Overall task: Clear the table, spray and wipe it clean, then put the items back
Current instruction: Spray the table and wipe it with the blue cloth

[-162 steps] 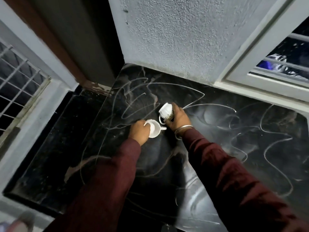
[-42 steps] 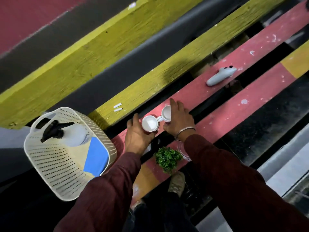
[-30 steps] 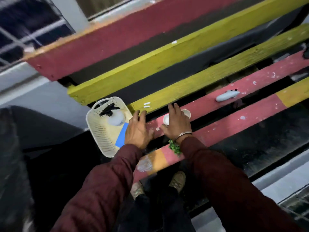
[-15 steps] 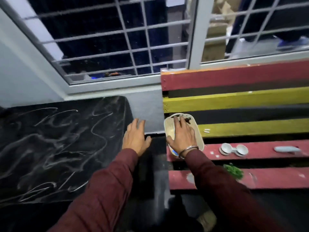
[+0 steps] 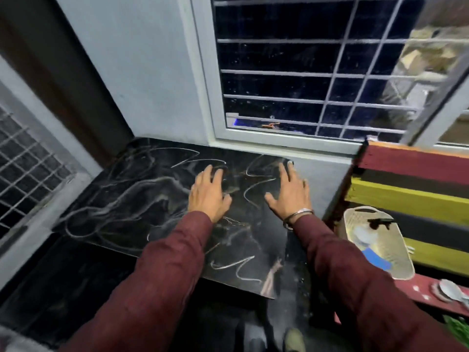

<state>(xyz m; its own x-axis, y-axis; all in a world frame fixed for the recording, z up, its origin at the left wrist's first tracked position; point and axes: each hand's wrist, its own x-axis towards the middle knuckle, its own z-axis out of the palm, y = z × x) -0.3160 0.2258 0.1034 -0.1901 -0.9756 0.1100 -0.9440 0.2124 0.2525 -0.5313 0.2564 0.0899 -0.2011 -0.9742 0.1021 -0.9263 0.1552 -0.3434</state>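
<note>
We look down at a black marble-patterned table (image 5: 142, 199) set into a corner beneath a barred window (image 5: 304, 72), its glossy top streaked with pale veins and bare of objects wherever we can see it. Our left hand (image 5: 209, 194) and right hand (image 5: 291, 193) are both spread flat with fingers straight over the far half of the top, grasping nothing; whether the palms press the surface or hover just above it we cannot tell, because the frame is blurred. To the right, a cream plastic basket (image 5: 355, 219) stands on a painted slatted bench (image 5: 406, 196), and inside it we see a spray bottle (image 5: 365, 236) with a black trigger head lying beside a blue cloth (image 5: 375, 260). We judge the bottle light, rigid and smooth, likely slippery if wet, and best taken around its neck just below the trigger; the cloth looks soft and limp, easy to pinch anywhere. Two small white cups (image 5: 451, 292) sit on a red slat at the right edge, cut off by the frame; they appear fragile and are best lifted by body or handle. A green tuft at the bottom right corner is mostly hidden by our sleeve, and the table's legs cannot be seen.
</note>
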